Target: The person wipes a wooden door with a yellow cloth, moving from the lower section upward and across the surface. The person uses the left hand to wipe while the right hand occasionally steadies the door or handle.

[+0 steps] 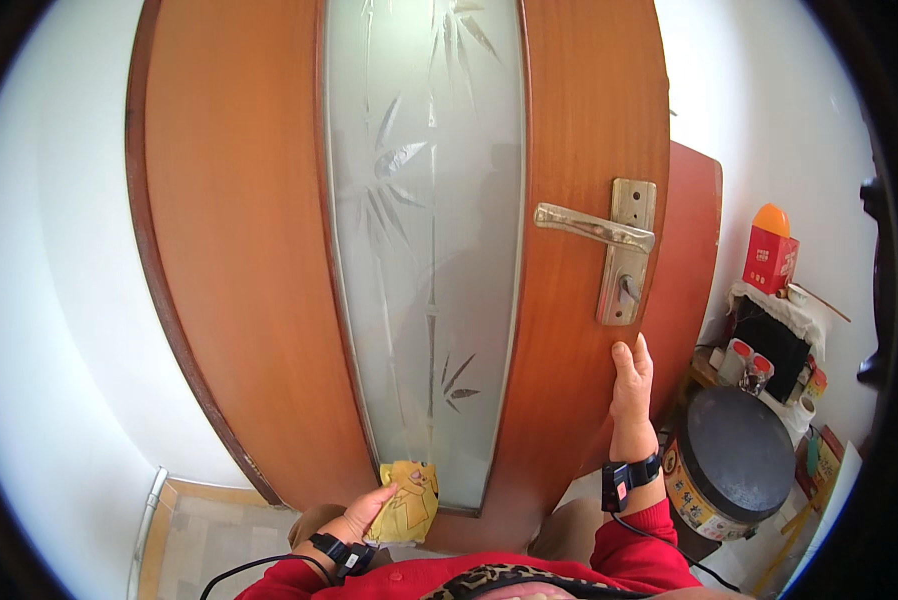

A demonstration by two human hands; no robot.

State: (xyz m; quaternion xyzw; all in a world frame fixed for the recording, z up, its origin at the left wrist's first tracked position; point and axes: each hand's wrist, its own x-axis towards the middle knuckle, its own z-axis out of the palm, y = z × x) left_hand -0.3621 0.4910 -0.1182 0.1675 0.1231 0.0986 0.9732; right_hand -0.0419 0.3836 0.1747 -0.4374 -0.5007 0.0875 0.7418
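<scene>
A yellow cloth with a printed cartoon figure is held in my left hand, in front of the lower end of the door's frosted glass panel. My right hand is raised at the free edge of the brown wooden door, below the metal lever handle and its lock plate. Its thumb is on the near side and its other fingers are partly hidden, so I cannot tell how firmly it grips. Both wrists wear black strapped devices with cables.
Behind the door, a reddish-brown panel leans near the white wall. A round black-topped appliance stands at the lower right. Beyond it are lidded jars, a cloth-covered shelf and a red box. A pale pipe runs at the lower left.
</scene>
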